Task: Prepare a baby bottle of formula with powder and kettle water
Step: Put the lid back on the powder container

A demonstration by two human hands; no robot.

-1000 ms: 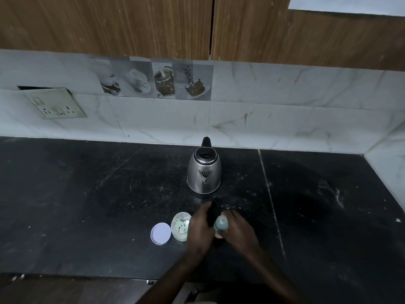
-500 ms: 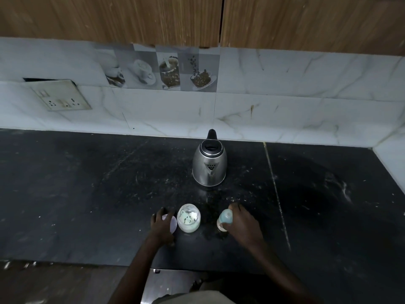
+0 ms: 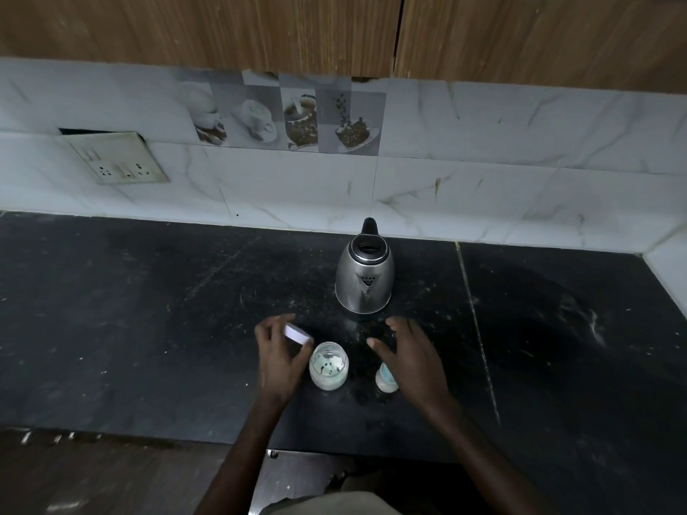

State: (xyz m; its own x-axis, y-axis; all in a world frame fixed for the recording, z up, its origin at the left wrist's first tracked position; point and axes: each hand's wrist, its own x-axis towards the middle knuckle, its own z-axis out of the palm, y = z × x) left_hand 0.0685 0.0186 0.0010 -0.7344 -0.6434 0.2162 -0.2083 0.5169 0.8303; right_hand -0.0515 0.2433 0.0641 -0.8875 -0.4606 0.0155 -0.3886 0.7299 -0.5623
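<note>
A steel kettle (image 3: 364,280) with a black lid and handle stands on the black counter (image 3: 148,328), spout toward me. In front of it sits an open glass jar (image 3: 329,367) of pale powder. My left hand (image 3: 279,356) holds the jar's white lid (image 3: 298,336), lifted and tilted just left of the jar. A small baby bottle (image 3: 386,377) with a pale blue top stands right of the jar, partly hidden by my right hand (image 3: 410,356). That hand hovers above the bottle with its fingers spread, gripping nothing.
A marble-tiled wall (image 3: 483,172) runs behind the counter, with a socket plate (image 3: 119,158) at the left. Wooden cabinets (image 3: 223,27) hang above. The counter's front edge (image 3: 148,438) lies close to me. A side wall (image 3: 669,262) closes the counter at the right.
My left hand picked the white lid up from the counter and raised it beside the jar. My right hand let go of the bottle and lifted, fingers spreading toward the kettle.
</note>
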